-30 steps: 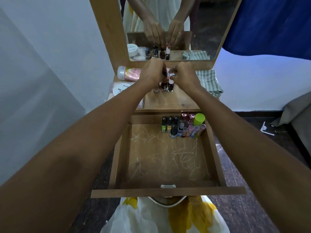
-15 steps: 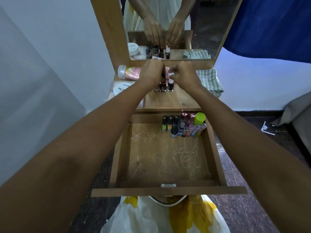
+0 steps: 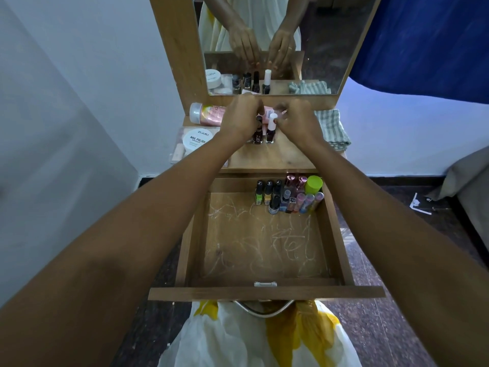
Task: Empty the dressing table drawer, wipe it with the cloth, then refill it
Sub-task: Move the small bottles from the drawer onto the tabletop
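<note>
Hands over two nail polish bottles on the dressing table surface point(image 3: 277, 157).
The left hand point(image 3: 239, 117) bunches its fingers point(image 3: 256, 118) down over the black cap of the dark nail polish bottle point(image 3: 257, 137), apparently pinching it; the right hand point(image 3: 299, 121) curls its fingers just beside the white-capped bottle point(image 3: 271, 127), and contact cannot be told. Both bottles stand upright near the mirror point(image 3: 322, 35). The drawer point(image 3: 264, 293) hangs open below, a cluster of small bottles point(image 3: 288, 198) in its back right corner. The striped cloth point(image 3: 334, 125) lies folded at the surface's right edge.

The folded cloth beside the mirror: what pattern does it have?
The cloth has grey-green and white stripes; the head view shows it best.
</note>
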### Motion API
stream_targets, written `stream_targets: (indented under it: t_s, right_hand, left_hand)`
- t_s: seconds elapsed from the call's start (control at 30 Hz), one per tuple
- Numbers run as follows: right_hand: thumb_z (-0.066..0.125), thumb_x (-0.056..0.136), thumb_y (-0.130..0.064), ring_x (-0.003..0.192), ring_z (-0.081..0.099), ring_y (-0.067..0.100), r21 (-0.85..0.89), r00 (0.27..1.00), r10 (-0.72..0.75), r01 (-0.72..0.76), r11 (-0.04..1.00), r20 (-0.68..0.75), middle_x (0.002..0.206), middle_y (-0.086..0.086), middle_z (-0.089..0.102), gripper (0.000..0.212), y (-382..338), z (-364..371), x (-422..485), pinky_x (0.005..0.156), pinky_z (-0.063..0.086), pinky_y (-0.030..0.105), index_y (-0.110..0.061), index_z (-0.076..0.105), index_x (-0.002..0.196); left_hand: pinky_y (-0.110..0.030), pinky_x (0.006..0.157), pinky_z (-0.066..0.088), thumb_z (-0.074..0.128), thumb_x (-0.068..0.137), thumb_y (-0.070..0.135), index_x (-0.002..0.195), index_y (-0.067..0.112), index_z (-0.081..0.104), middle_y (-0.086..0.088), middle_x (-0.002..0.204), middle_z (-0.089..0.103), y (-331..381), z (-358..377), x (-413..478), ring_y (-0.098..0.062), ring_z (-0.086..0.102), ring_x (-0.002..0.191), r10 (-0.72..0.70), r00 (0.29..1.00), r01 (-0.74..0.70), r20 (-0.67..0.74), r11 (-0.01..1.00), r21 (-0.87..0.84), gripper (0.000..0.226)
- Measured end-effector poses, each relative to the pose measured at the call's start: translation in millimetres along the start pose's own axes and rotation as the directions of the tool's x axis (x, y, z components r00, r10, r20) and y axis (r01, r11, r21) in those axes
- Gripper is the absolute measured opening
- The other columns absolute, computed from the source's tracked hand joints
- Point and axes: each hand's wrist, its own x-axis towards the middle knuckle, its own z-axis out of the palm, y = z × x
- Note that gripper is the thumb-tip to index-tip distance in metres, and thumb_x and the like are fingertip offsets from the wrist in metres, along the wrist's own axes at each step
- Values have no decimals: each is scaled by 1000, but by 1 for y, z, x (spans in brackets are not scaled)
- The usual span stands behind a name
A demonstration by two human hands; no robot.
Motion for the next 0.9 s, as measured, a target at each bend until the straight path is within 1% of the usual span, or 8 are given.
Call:
stream_targets:
  t_s: [0.13, 0.23, 0.37, 0.57, 0.63, 0.7, 0.8, 0.9]
  right_hand:
    - [53, 87, -6, 97, 63, 25, -9, 997, -30, 29, 1000, -74, 110, 13, 66, 22, -3, -7, -17, 69, 42, 26, -5, 67, 104]
    - [53, 85, -5, 89, 64, 25, 27, 997, -24, 26, 999, -79, 100, 12, 69, 18, -5, -12, -36, 65, 42, 28, -5, 70, 93]
    - [54, 84, -3, 79, 64, 24, 38, 999, -26, 25, 999, 28, 85, 12, 70, 16, 0, -11, -66, 66, 48, 32, -4, 69, 86]
    - [54, 85, 0, 74, 58, 16, 46, 981, 56, -65, 997, 184, 90, 15, 69, 18, 23, 2, -103, 77, 54, 35, -2, 68, 95]
    - [54, 86, 0, 79, 61, 21, 23, 966, 81, -89, 996, 244, 97, 17, 69, 20, 30, 8, -111, 79, 54, 34, -2, 67, 101]
    - [54, 88, -3, 94, 64, 26, -39, 953, 86, -78, 996, 291, 108, 15, 67, 24, 34, 12, -117, 80, 50, 33, -4, 64, 109]
    - [53, 89, -5, 110, 57, 26, -164, 944, 67, -14, 986, 323, 120, 8, 61, 28, 39, 19, -121, 86, 46, 35, -11, 62, 115]
    - [52, 88, -4, 116, 51, 26, -235, 941, 40, 42, 971, 337, 120, 8, 59, 29, 46, 25, -119, 88, 45, 37, -11, 64, 114]
  left_hand:
    - [-37, 82, 53, 60, 81, -1, 103, 4, 68, -17, 105, 68, 7, 1, -19, -30, 63, 98, 9, 1000, -9, 3, 999, -43, 24]
    - [-35, 83, 52, 61, 82, 1, 98, 7, 70, -14, 104, 68, 14, 6, -36, -29, 63, 96, 34, 999, -32, 32, 996, -80, 19]
    - [-38, 84, 53, 62, 83, 3, 98, 8, 67, -11, 104, 67, 20, 23, -61, -25, 63, 95, 45, 993, -34, 108, 994, -100, 16]
    - [-38, 80, 53, 58, 85, 4, 100, 7, 65, -12, 104, 65, 21, 53, -97, -29, 63, 95, -38, 968, 63, 250, 994, -94, 16]
    - [-40, 82, 53, 59, 84, 3, 103, 6, 64, -15, 106, 65, 20, 62, -102, -31, 63, 99, -73, 947, 105, 312, 991, -86, 20]
    - [-41, 82, 52, 58, 84, 2, 107, 6, 64, -16, 108, 65, 20, 71, -105, -34, 62, 101, -83, 934, 114, 347, 991, -69, 24]
    - [-39, 77, 49, 55, 86, 2, 109, 6, 64, -19, 107, 65, 22, 80, -107, -37, 62, 101, -96, 921, 123, 378, 991, -47, 25]
    - [-39, 78, 48, 52, 88, 2, 110, 7, 64, -20, 108, 65, 23, 87, -106, -37, 62, 103, -114, 911, 145, 396, 988, -49, 26]
